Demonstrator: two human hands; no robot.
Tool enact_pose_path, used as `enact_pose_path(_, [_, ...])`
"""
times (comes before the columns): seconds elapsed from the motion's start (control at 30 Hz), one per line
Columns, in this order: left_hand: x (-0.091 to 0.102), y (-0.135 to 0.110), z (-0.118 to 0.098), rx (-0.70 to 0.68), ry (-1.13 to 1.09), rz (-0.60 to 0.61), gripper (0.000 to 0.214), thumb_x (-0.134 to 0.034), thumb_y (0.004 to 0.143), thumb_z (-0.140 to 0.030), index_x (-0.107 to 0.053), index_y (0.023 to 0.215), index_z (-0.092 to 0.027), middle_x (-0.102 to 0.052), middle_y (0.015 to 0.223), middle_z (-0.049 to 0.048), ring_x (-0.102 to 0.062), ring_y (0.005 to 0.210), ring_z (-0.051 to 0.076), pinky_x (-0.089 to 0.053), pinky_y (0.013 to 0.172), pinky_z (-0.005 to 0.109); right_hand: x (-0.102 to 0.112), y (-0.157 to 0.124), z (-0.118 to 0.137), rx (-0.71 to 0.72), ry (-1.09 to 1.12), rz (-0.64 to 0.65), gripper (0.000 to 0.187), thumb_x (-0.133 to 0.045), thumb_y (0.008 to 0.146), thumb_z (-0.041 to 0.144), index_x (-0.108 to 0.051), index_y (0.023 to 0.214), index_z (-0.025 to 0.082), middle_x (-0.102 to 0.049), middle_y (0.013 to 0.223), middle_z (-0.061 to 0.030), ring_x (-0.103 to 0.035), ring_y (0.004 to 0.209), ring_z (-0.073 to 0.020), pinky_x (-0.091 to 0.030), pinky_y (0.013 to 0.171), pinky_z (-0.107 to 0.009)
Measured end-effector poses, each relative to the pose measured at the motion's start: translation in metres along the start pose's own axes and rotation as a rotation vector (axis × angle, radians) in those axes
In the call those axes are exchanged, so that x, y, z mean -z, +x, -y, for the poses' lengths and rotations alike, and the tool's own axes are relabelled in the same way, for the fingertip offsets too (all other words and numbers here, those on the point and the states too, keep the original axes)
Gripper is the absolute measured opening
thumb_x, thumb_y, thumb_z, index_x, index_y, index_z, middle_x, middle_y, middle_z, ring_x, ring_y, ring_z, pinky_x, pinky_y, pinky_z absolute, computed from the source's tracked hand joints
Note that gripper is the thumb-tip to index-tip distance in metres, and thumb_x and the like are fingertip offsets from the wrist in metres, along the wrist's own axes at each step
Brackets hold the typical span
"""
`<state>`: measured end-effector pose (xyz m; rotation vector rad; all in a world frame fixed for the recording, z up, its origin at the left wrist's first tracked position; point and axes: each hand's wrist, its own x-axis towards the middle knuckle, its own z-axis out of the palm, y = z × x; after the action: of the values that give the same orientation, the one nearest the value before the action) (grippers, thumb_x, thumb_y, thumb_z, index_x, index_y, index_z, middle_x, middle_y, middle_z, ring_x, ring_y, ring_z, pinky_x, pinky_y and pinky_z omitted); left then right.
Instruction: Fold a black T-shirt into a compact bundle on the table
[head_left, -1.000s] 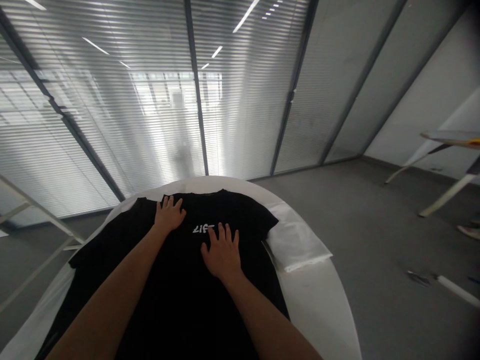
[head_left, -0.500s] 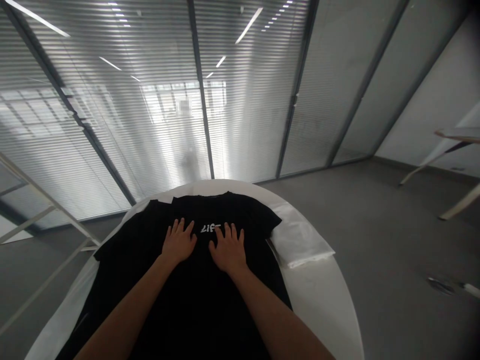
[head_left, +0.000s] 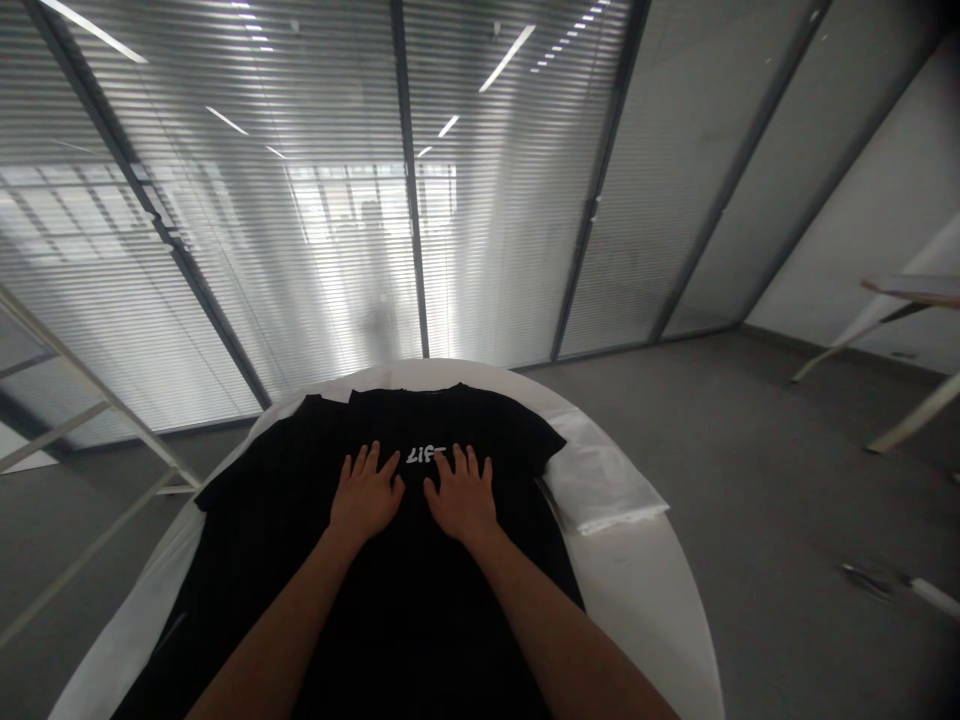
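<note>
Table (head_left: 646, 600): bears the shirt (head_left: 262, 525) and the bag (head_left: 600, 485).
Shirt: spread across the table, collar at the far edge.
Hands: left hand (head_left: 366, 495) and right hand (head_left: 463, 497) flat on the shirt, side by side (thumbs nearly meeting).
Bag: right of the shirt, just beside its sleeve.
Wall (head_left: 300, 250): behind the table.

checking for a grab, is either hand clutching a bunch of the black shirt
No, the left hand and right hand both lie flat, fingers spread, on the chest of the black shirt.
</note>
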<state>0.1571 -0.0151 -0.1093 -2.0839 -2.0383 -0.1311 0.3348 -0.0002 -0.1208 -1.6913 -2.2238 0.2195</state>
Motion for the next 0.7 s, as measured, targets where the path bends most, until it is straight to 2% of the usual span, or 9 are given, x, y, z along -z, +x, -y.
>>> enact_pose_path(0.13, [-0.002,0.001,0.001,0.006,-0.018,-0.002,0.052,-0.040,0.092,-0.040,-0.049,0.142,-0.029,-0.040,0.152,0.0133,-0.034,0.140,0.032,-0.020,0.114,0.052,0.003,0.000,0.000,-0.006,0.019,0.027,0.061,-0.038,0.093,0.054,-0.040,0.147,0.025,-0.030,0.156,-0.0126,-0.016,0.145,-0.0332,-0.001,0.113,-0.056])
enact_pose_path(0.2, [-0.002,0.001,0.001,0.013,-0.032,-0.001,0.052,-0.041,0.092,-0.040,-0.049,0.142,-0.029,-0.039,0.152,0.0127,-0.034,0.140,0.032,-0.019,0.114,0.052,0.009,0.002,-0.001,-0.017,0.060,0.073,0.062,-0.042,0.092,0.056,-0.040,0.146,0.027,-0.032,0.155,-0.0116,-0.019,0.145,-0.0328,-0.005,0.114,-0.056])
enact_pose_path(0.27, [-0.002,0.001,0.002,0.016,-0.049,-0.001,0.052,-0.042,0.091,-0.041,-0.049,0.141,-0.029,-0.040,0.152,0.0124,-0.034,0.141,0.032,-0.019,0.114,0.053,0.022,0.008,-0.004,-0.044,0.112,0.098,0.060,-0.043,0.091,0.054,-0.042,0.144,0.027,-0.039,0.151,-0.0109,-0.028,0.141,-0.0310,-0.016,0.113,-0.053])
enact_pose_path(0.37, [-0.003,0.002,0.003,0.016,-0.069,-0.005,0.052,-0.042,0.091,-0.041,-0.050,0.141,-0.029,-0.039,0.152,0.0128,-0.032,0.141,0.032,-0.019,0.114,0.053,0.055,0.023,-0.017,-0.068,0.105,0.042,0.049,-0.042,0.093,0.046,-0.050,0.136,0.025,-0.053,0.138,-0.0100,-0.048,0.126,-0.0261,-0.036,0.103,-0.043])
enact_pose_path(0.47, [-0.003,0.003,0.004,0.018,-0.080,-0.006,0.053,-0.041,0.091,-0.040,-0.050,0.141,-0.028,-0.039,0.153,0.0129,-0.032,0.141,0.032,-0.017,0.114,0.053,0.095,0.042,-0.046,-0.128,-0.029,0.009,0.041,-0.042,0.092,0.038,-0.057,0.127,0.022,-0.063,0.121,-0.0109,-0.058,0.112,-0.0245,-0.042,0.095,-0.037])
enact_pose_path(0.57, [-0.004,0.004,0.005,0.020,-0.085,-0.004,0.053,-0.042,0.091,-0.041,-0.050,0.142,-0.027,-0.039,0.152,0.0128,-0.032,0.141,0.032,-0.017,0.114,0.053,0.124,0.057,-0.086,-0.314,-0.226,0.010,0.042,-0.043,0.091,0.039,-0.062,0.119,0.014,-0.065,0.113,-0.0173,-0.060,0.109,-0.0306,-0.044,0.091,-0.042])
enact_pose_path(0.63, [-0.004,0.004,0.005,0.018,-0.087,-0.004,0.053,-0.042,0.090,-0.041,-0.050,0.142,-0.027,-0.039,0.152,0.0128,-0.032,0.141,0.032,-0.017,0.114,0.053,0.133,0.061,-0.113,-0.444,-0.284,0.051,0.045,-0.044,0.090,0.041,-0.064,0.114,0.010,-0.064,0.115,-0.0208,-0.060,0.109,-0.0337,-0.045,0.089,-0.044])
enact_pose_path(0.7, [-0.003,0.004,0.005,0.019,-0.089,-0.003,0.053,-0.042,0.090,-0.041,-0.050,0.141,-0.027,-0.040,0.152,0.0128,-0.032,0.141,0.032,-0.017,0.114,0.053,0.133,0.062,-0.134,-0.488,-0.267,0.119,0.046,-0.049,0.087,0.044,-0.066,0.110,0.008,-0.063,0.117,-0.0225,-0.060,0.109,-0.0337,-0.045,0.089,-0.042])
